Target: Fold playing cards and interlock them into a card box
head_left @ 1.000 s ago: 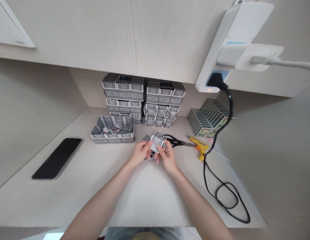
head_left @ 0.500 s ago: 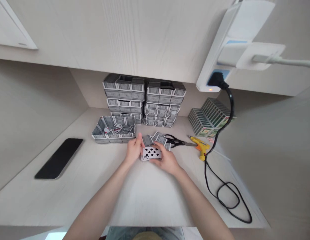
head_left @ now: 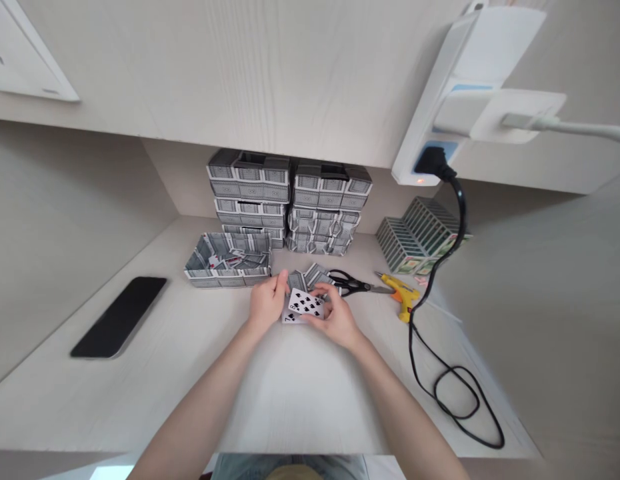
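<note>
Spade card "8" (head_left: 305,302) over card "7" (head_left: 293,319)

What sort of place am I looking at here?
Likely a craft desk: a yellow glue gun and black-handled scissors lie on it, with two stacks of patterned boxes at the back. Whether it's in a home or a workshop, I can't tell.

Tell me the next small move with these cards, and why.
Probably draw the eight of spades clear of the seven of spades with the right hand: its thumb and fingers pinch the eight's right end, and the eight sits askew, covering most of the seven.
</note>
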A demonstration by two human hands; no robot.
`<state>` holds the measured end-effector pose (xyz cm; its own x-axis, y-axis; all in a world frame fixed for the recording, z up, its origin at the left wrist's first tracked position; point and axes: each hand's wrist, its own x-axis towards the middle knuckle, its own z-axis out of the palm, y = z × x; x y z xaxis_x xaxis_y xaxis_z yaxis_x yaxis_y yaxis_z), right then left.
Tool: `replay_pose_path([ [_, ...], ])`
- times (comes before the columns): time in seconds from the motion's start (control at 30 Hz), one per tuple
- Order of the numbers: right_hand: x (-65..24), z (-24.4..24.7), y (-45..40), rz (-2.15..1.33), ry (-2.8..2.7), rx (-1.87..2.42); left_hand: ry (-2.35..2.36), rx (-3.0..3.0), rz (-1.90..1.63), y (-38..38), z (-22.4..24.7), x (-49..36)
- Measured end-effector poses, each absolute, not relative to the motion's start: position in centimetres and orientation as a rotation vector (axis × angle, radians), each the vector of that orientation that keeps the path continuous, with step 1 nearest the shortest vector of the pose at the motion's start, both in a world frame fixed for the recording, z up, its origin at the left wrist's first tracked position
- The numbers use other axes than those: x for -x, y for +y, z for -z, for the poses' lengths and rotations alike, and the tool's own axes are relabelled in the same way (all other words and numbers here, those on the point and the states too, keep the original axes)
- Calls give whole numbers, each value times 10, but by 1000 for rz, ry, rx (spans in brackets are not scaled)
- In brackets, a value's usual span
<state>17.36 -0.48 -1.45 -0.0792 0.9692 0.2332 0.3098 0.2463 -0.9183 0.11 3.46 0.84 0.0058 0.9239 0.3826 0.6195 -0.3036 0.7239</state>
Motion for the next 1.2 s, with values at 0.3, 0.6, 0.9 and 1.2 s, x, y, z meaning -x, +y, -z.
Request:
replay_pose_path([
  [0.3,-178,4,1,-1169,-883,884,1150,-2314,-1116,29,-17,-1],
  [0.6,-185,6,5,-1357,-656,640,995,-2647,-581,13,-16,-12],
  [0.9,-183,8,7,-1342,-659,676,1131,-2625,-565,14,-19,-11],
  [1.2,-182,6,6,-1319,-705,769,1118,-2641,-623,15,-13,-11],
])
